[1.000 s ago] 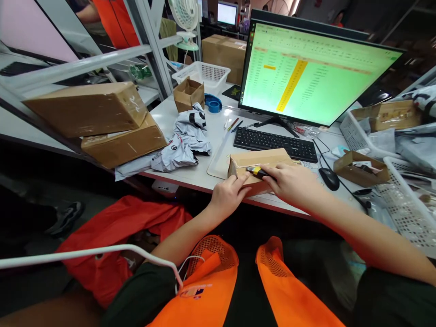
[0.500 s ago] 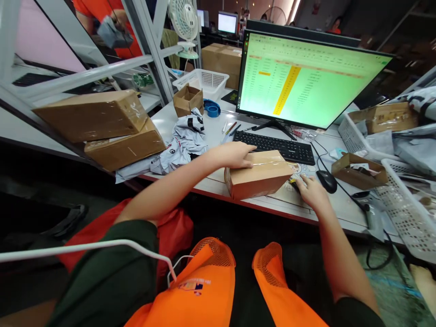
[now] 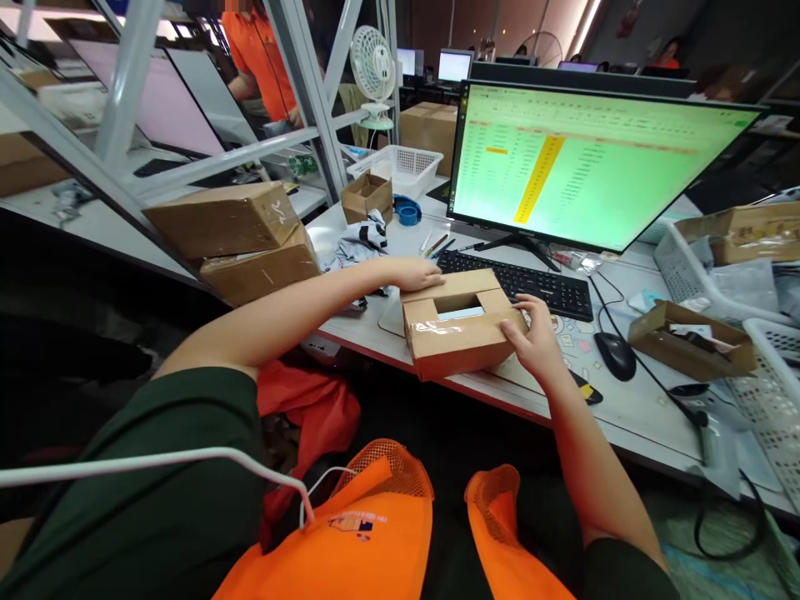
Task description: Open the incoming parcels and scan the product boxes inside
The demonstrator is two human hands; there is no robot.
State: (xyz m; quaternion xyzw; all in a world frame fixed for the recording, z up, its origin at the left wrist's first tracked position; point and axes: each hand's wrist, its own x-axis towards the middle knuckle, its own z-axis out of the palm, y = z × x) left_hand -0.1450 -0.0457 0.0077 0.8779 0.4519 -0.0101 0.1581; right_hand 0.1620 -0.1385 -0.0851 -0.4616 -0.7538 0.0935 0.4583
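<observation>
A brown cardboard box (image 3: 459, 346) sits at the desk's front edge, its top partly open. Through the gap between its flaps shows something pale (image 3: 461, 313); its kind is hidden. My left hand (image 3: 418, 273) holds the box at its back left edge, fingers partly hidden. At the right end, my right hand (image 3: 534, 333) grips the box between thumb and fingers. To the right of that hand a black and yellow tool (image 3: 586, 390), perhaps a box cutter, lies on the desk. The black keyboard (image 3: 550, 287) is right behind the box.
A monitor (image 3: 587, 167) stands behind the keyboard, with a mouse (image 3: 616, 356) to the right. Stacked cardboard boxes (image 3: 218, 225) and crumpled plastic mailers (image 3: 359, 242) occupy the left. White baskets (image 3: 693, 279) and a small open box (image 3: 691, 337) are at right. Beyond the frame is a co-worker (image 3: 262, 58).
The box's top has come partly open, showing the gap. My right hand has left the black and yellow tool and taken the box's right end. My left hand has shifted to the left edge.
</observation>
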